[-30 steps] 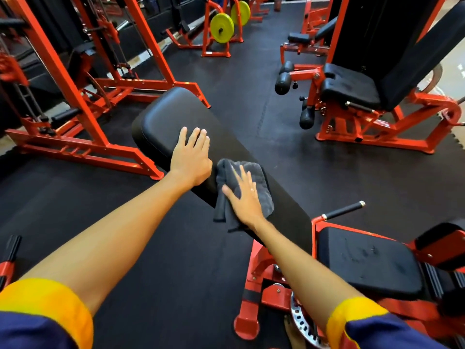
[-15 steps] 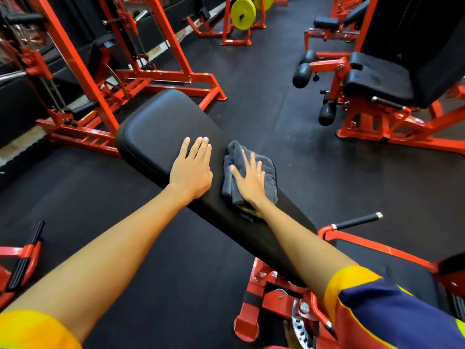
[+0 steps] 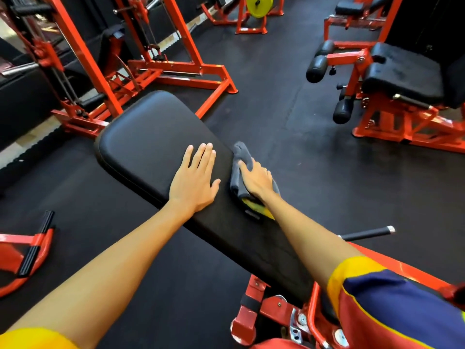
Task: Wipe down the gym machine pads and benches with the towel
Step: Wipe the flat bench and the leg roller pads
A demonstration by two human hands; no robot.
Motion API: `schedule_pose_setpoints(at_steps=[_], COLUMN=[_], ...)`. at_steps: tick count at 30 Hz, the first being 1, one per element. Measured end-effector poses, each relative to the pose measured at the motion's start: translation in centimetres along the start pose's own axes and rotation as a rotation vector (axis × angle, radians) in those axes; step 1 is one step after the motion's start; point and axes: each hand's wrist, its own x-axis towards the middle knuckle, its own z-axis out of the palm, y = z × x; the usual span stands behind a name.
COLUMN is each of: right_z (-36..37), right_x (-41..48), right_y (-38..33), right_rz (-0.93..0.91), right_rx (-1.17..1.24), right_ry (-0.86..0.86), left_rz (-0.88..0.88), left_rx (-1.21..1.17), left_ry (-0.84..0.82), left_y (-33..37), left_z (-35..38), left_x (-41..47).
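Black rubber floor (image 3: 314, 159) spreads under orange machines (image 3: 181, 71). The long black pad (image 3: 151, 142) slopes ahead. The left hand (image 3: 193, 182) lies flat on it, fingers straight. The right hand (image 3: 256, 178) presses the grey towel (image 3: 241, 152) flat at the pad's right edge.

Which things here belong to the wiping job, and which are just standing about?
In the job: grey towel, black bench pad, left hand, right hand.
Standing about: yellow weight plate, red cable rack.
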Motion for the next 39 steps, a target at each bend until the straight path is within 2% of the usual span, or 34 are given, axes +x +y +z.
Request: schedule_pose_setpoints(at_steps=[3, 7, 9, 12, 14, 16, 20, 22, 25, 27, 29, 31, 33, 36, 39], right_z=[-0.1, 0.1, -0.3, -0.6, -0.4, 0.4, 3.1, 4.1, 5.3, 5.6, 4.9, 3.4, 2.3, 2.7, 4.5], right_x=[0.4, -0.8, -1.2, -1.2, -0.8, -0.4, -3.2, -6.4, -10.7, -11.4, -10.3, -8.9, -8.4, -10.2, -13.8], right_y=[-3.6, -1.1, 2.2, 6.4, 6.0, 3.6, 0.1, 0.2, 3.1, 6.4, 7.8, 6.1, 2.4, -2.3, -1.8], right_rz=[-0.156, -0.186, -0.092, 0.150, 0.258, 0.268, 0.067, -0.034, -0.183, -0.065, 0.177, 0.388, 0.463, 0.232, 0.054], right_rx=[0.036, 0.073, 0.091, 0.138, 0.138, 0.118, 0.165, 0.209, 0.131, 0.072, 0.070, 0.172, 0.301, 0.273, 0.234], right_ry=[0.004, 0.020, 0.010, -0.036, -0.016, 0.042, 0.170, 0.162, 0.084, 0.043, 0.038, 0.034, 0.049, 0.085, 0.101], left_rz=[-0.001, -0.008, -0.014, -0.026, -0.030, -0.028, -0.030, -0.024, -0.018, -0.013, -0.009, 0.008, 0.018, 0.034, 0.100], left_rx=[0.022, 0.030, 0.024, -0.004, 0.000, 0.011, 0.005, -0.002, -0.002, 0.001, 0.005, 0.009, 0.011, -0.001, 0.017], left_ry=[0.021, 0.021, 0.027, 0.028, 0.032, 0.031, 0.040, 0.036, 0.024, 0.023, 0.025, 0.025, 0.024, 0.014, 0.015], left_y=[0.0, 0.0, 0.1, 0.2, 0.1, 0.2, 0.2, 0.2, 0.1, 0.1, 0.3, 0.5, 0.3, 0.3, 0.3], left_z=[0.1, 0.2, 0.2, 0.1, 0.1, 0.0, 0.1, 0.2, 0.3, 0.3, 0.2, 0.2, 0.1, 0.0, 0.1], left_x=[0.0, 0.0, 0.0, 0.0, 0.1, 0.2, 0.0, 0.0, 0.0, 0.0, 0.0, 0.1, 0.0, 0.1, -0.2])
